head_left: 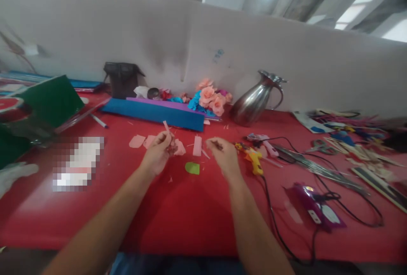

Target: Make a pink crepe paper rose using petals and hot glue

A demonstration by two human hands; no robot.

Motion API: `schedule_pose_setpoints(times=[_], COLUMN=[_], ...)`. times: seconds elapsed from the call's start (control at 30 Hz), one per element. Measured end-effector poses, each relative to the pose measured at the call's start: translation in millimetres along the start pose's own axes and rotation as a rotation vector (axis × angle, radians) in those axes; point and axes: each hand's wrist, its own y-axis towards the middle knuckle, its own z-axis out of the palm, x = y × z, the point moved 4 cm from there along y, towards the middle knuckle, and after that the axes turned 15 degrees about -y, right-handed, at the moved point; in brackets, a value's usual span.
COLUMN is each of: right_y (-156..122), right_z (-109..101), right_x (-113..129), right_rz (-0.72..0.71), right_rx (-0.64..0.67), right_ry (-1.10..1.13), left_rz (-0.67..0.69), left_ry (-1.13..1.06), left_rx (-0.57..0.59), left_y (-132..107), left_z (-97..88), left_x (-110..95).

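Note:
My left hand (159, 150) is closed on a narrow pink paper strip (165, 126) that sticks up above the fingers. Off to its right, my right hand (222, 152) hovers over the red table with its fingertips drawn together; anything between them is too small to make out. Between the hands lies a pink paper rectangle (197, 145) with thin scraps beside it. A green paper piece (192, 168), rounded at one end, is nearer to me. Several pink paper cutouts (137, 141) lie around and behind my left hand.
A yellow glue gun (255, 161) and its cord lie right of my right hand, near a bundle of wires (314, 165) and a purple power strip (318, 209). Behind stand a metal jug (254, 101), pink paper flowers (210, 97) and blue sheets (152, 114).

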Motion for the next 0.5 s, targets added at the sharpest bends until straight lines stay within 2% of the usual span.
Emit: schedule_pose_setpoints(times=[0.2, 0.3, 0.4, 0.5], right_y=[0.6, -1.1, -4.4, -12.4], right_z=[10.7, 13.2, 19.1, 37.4], right_x=[-12.2, -8.1, 1.4, 15.2], right_rz=[-0.042, -0.082, -0.152, -0.274], right_rx=[0.298, 0.276, 0.206, 0.198], right_ry=[-0.219, -0.313, -0.416, -0.465], left_rz=[0.180, 0.232, 0.217, 0.162], left_ry=[0.510, 0.701, 0.715, 0.713], left_rx=[0.013, -0.063, -0.179, -0.271], left_y=[-5.6, -5.1, -2.3, 0.4], left_z=[1.4, -4.7, -13.3, -19.9], left_x=[-5.5, -7.6, -10.6, -12.2])
